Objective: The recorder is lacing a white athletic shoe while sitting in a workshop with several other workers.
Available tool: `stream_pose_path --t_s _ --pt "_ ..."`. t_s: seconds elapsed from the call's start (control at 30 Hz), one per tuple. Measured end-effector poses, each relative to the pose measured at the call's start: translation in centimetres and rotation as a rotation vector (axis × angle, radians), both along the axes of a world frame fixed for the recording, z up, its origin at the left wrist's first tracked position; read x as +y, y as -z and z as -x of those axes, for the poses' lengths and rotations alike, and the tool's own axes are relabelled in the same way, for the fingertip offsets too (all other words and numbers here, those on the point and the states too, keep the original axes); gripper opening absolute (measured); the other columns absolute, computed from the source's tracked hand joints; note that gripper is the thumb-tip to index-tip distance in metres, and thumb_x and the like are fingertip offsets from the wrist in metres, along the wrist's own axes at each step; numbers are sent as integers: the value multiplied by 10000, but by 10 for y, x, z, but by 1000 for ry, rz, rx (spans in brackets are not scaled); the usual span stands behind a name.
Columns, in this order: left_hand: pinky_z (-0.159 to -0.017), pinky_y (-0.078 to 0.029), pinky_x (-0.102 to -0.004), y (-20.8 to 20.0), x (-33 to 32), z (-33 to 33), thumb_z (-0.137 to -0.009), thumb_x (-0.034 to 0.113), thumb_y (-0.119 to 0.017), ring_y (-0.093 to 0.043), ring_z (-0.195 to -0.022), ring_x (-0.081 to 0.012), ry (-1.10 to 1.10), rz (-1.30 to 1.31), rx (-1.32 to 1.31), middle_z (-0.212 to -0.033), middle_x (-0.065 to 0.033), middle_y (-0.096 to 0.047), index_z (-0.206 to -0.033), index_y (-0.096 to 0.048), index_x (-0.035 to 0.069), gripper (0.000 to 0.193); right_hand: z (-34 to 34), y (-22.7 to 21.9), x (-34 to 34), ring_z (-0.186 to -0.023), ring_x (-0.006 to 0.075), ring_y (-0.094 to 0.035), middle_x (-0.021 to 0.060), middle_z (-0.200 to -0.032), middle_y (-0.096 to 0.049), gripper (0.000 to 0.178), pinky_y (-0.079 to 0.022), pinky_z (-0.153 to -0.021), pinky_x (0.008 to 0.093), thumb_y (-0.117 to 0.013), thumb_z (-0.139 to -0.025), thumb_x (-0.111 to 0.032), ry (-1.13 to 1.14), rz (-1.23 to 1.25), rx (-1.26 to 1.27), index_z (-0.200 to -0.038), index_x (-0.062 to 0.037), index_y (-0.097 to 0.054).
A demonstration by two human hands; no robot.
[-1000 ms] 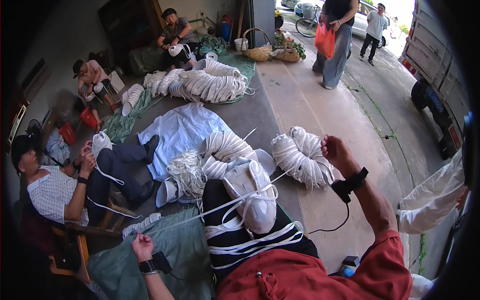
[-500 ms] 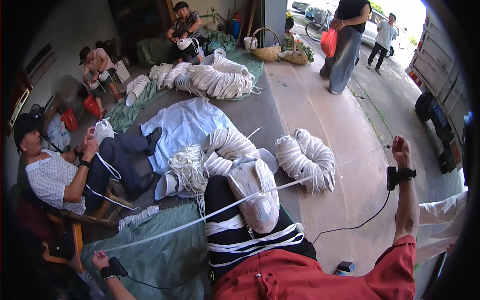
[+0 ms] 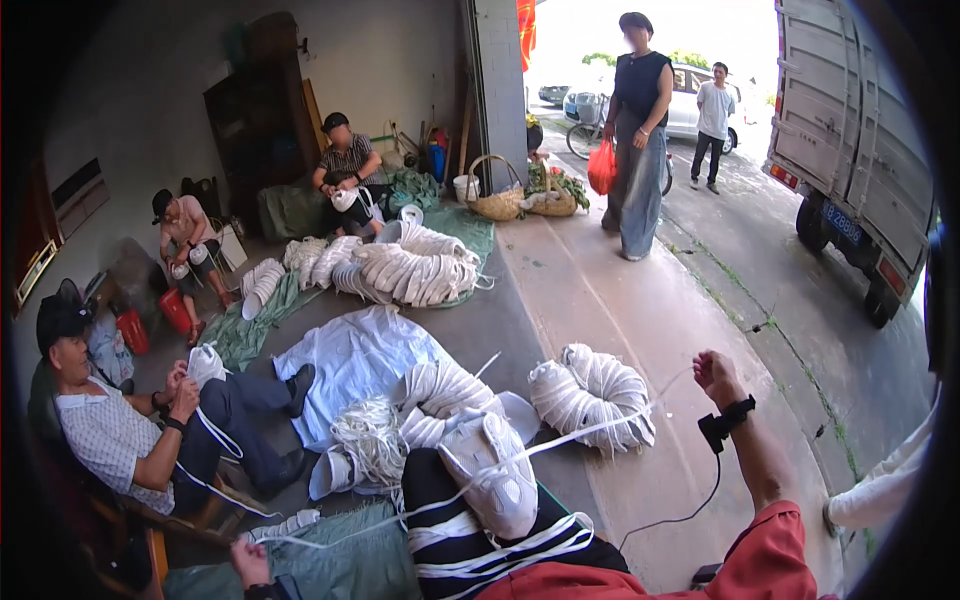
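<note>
A white shoe upper [image 3: 497, 482] rests on my black-trousered thigh. One long white shoelace [image 3: 572, 434] crosses over it from hand to hand, sagging on the left side. Low on the left, my left hand [image 3: 250, 562] is closed on one end of the lace. Out to the right, my right hand [image 3: 718, 378] is raised, fingers pinched around the other end. More loose white laces [image 3: 500, 556] lie across my thighs below the shoe upper. Both wrists wear black straps.
Ahead lie a coiled stack of white shoe uppers [image 3: 600, 400], another stack [image 3: 445, 390] and a bundle of laces [image 3: 370, 440]. Close on the left, a seated person [image 3: 125, 420] works on a shoe upper. Others sit farther back. A truck [image 3: 850, 150] stands outside at right.
The taut lace has slackened and bends over the shoe upper. My hands have come closer together, the right one inward. The whole view has tilted up.
</note>
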State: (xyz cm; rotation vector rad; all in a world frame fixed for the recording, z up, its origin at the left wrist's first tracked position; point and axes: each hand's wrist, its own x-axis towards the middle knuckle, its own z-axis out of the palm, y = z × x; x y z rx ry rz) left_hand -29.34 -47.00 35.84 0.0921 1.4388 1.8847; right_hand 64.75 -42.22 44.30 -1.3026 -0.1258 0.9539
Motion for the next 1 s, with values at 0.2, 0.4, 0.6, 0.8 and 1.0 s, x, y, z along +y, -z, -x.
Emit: stream_pose_path --t_s 0.2,0.4,0.6,0.8,1.0 --pt "-421 -379 -227 -69 50 -245 -807 128 -591 -514 -454 -114 826 73 297 -599 -24 -523 -830 -565 20 113 161 0 29 -603 130 -597 63 -743 -613 188 -490 -537 241 -501 -877 -192 -697 48 -295 -823 -29 -577" --pt "-435 -377 -210 -69 53 -370 -789 114 -600 -479 -471 -41 1170 -47 764 -560 18 -540 -778 -624 13 104 281 2 7 -581 62 -537 2 -676 -584 231 -450 -540 208 -539 -898 -214 -1163 -97 -446 -849 -7 -629" --pt "-553 -473 -347 -75 57 -411 -749 104 -617 -628 -634 -286 1147 -214 1174 -679 -151 -615 -793 -604 24 93 313 15 7 -570 127 -574 85 -691 -630 151 -458 -530 275 -571 -837 -110 -1183 -258 -807 -928 -5 -631" --pt "-547 -460 -364 -63 57 -419 -750 73 -602 -611 -632 -297 1016 -311 1381 -688 -152 -605 -835 -576 20 103 328 10 14 -643 346 -601 167 -705 -605 153 -470 -543 411 -564 -741 -88 -1109 -393 -1426 -888 -67 -602" --pt "-567 -458 -414 -66 59 -426 -755 63 -583 -598 -688 -357 987 -281 1426 -719 -170 -605 -842 -534 33 104 331 4 23 -610 349 -590 161 -648 -584 106 -448 -512 427 -553 -756 -118 -1191 -416 -1635 -845 -60 -560"
